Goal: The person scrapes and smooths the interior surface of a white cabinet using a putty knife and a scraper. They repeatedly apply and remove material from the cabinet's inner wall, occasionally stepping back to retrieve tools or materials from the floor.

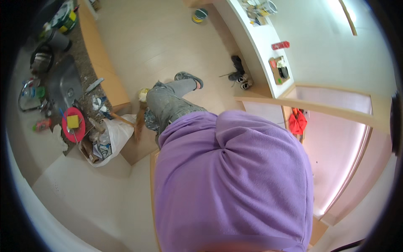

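A purple fleece garment (pixel 235 180) fills the lower middle of the head view, its folds gathered to a small pinched point. Neither my left hand nor my right hand can be made out. A blurred skin-coloured patch shows at the lower edge, too unclear to name. Beyond the garment are legs in grey, stained trousers (pixel 168 101). One foot wears a dark clog (pixel 189 77). Next to the trousers, a small pale tub (pixel 143 94) stands on the floor.
At left, a dark worktop holds a metal sink (pixel 65 84) and a red plate (pixel 77 136) with a yellow sponge (pixel 72 122). A white bag of rubbish (pixel 119 138) hangs nearby. A green bucket (pixel 200 15) and dark shoes (pixel 239 73) are on the floor. A white ledge (pixel 262 52) runs along the right.
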The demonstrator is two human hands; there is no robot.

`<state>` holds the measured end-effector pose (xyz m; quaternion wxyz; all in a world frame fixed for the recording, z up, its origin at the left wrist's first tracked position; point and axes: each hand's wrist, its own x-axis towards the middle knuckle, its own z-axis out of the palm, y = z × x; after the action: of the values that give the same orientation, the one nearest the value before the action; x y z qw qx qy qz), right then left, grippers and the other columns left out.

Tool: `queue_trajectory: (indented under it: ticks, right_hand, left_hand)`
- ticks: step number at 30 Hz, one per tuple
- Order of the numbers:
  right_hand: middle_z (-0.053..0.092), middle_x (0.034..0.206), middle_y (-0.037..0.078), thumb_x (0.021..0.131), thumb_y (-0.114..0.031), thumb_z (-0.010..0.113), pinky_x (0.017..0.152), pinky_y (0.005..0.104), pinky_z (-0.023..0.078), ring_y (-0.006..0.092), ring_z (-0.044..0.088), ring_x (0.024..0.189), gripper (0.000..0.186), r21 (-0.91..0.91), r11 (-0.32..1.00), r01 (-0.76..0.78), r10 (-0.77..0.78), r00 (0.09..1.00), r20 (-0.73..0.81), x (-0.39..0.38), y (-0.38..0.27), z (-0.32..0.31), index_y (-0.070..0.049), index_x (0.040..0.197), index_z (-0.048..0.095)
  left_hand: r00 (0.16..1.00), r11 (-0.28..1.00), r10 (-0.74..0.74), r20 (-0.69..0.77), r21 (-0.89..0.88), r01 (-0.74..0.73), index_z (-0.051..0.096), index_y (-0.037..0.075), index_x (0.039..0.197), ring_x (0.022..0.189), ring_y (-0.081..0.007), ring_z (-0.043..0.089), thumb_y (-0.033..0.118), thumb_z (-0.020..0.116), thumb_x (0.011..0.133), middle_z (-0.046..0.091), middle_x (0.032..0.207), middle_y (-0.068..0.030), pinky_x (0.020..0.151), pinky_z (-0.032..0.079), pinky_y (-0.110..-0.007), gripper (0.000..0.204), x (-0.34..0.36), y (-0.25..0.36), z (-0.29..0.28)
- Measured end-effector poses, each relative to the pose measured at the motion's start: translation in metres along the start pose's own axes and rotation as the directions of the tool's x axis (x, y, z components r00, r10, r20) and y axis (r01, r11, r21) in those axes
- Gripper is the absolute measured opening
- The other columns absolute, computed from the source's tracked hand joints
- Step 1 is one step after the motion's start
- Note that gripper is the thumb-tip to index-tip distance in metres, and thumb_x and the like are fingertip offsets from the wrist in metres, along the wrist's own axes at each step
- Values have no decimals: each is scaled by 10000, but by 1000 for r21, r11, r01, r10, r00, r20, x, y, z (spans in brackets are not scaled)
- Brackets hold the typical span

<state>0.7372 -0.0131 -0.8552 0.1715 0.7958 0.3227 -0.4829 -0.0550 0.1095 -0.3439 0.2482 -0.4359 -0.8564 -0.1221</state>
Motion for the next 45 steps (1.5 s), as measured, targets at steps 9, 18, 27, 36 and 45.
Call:
queue_trajectory:
  ticks: [9, 18, 27, 36, 45]
  right_hand:
    - [705, 1166, 251, 911, -225, 564, 994, 488, 526, 410, 662, 1137, 325, 139, 903, 407, -208, 697, -687, 83, -117, -312, -73, 1146, 730]
    - [612, 1412, 154, 896, -65, 542, 1068, 455, 498, 312, 594, 1303, 610, -330, 944, 13, -194, 830, -523, 138, 79, -408, -203, 1490, 523]
    - [570, 1256, 297, 981, -228, 552, 945, 539, 541, 458, 628, 1146, 489, 172, 958, -230, 256, 407, -877, 299, 454, -465, -52, 1428, 463]
    - [489, 1453, 214, 985, -171, 517, 984, 514, 529, 413, 581, 1248, 520, 3, 970, -245, 122, 470, -874, 354, 591, -570, -228, 1499, 460]
    - [625, 1330, 101, 1033, -242, 504, 1011, 464, 505, 346, 575, 1247, 347, -350, 910, -221, -213, 475, -854, 442, 698, -584, -198, 1366, 592]
  left_hand:
    - [953, 971, 8, 304, -229, 65, 570, -56, 1363, 1206, -394, 618, 351, 578, 1034, 631, 1315, -284, 1039, 483, -463, 523, -101, 66, 93]
    - [647, 835, -133, 751, -268, 481, 489, -35, 1441, 1196, -397, 610, 409, 570, 1015, 611, 1325, -285, 1017, 488, -475, 620, -356, 217, 253]
    - [500, 704, -402, 767, -90, 705, 409, -14, 1519, 1186, -400, 602, 467, 563, 996, 591, 1335, -287, 995, 493, -486, 727, -562, 334, 311]
    - [508, 882, -281, 814, 11, 471, 434, 36, 1514, 1176, -402, 598, 401, 609, 965, 572, 1352, -285, 1013, 498, -496, 682, -658, 384, 237]
    - [663, 935, -80, 744, -175, 309, 455, -31, 1499, 1327, -417, 544, 434, 646, 966, 549, 1427, -319, 1107, 427, -451, 733, -645, 441, 196]
